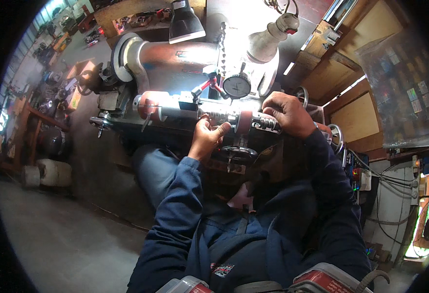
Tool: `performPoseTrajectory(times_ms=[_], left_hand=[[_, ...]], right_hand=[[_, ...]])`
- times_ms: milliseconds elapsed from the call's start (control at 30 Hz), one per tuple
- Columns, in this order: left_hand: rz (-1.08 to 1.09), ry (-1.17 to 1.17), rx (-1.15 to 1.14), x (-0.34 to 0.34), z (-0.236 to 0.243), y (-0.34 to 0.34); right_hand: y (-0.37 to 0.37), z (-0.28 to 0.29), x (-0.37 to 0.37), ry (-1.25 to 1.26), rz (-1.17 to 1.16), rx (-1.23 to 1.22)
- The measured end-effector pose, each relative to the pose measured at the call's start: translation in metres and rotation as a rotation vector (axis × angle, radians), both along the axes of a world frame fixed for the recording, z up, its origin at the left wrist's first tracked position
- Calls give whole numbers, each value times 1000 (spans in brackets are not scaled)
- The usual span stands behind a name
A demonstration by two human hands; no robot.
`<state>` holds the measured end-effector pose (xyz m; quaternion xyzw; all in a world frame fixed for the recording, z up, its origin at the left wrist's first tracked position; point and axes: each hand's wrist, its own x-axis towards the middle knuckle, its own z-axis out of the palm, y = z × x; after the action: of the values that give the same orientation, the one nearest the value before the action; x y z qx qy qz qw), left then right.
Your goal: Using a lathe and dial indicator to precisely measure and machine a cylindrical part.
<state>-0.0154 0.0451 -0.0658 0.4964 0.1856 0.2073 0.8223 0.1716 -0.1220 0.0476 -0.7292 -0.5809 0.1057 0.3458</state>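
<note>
A bright metal shaft [217, 115] lies level across the machine in front of me, between a red-and-silver headstock [152, 106] on the left and a red tailstock block [244, 121] on the right. My left hand [207, 138] grips the shaft from below, its thumb pointing right. Curled fingers of my right hand [290, 115] close at the right end, beside a coiled metal part [265, 123] of the tailstock; what they hold is hidden. Just above the shaft sits a round dial indicator [237, 86], next to a red-and-silver jointed holder [208, 87].
Below the tailstock is a handwheel [239, 153]; another handwheel [337, 138] stands at the right. A white lamp [268, 39] glares over the machine. Behind lies a large red cylindrical housing [178, 57]. A plastic sheet [402, 83] hangs at the right.
</note>
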Motion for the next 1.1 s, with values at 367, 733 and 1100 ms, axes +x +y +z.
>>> performPoseTrajectory(times_ms=[367,733,1100], left_hand=[[-63,74,58,-1,-4,7],[-42,64,42,-1,-3,5],[-71,38,68,0,-7,6]], right_hand=[[13,-6,1,36,-14,-121],[25,-6,26,-59,265,-82],[16,-15,8,180,70,-130]])
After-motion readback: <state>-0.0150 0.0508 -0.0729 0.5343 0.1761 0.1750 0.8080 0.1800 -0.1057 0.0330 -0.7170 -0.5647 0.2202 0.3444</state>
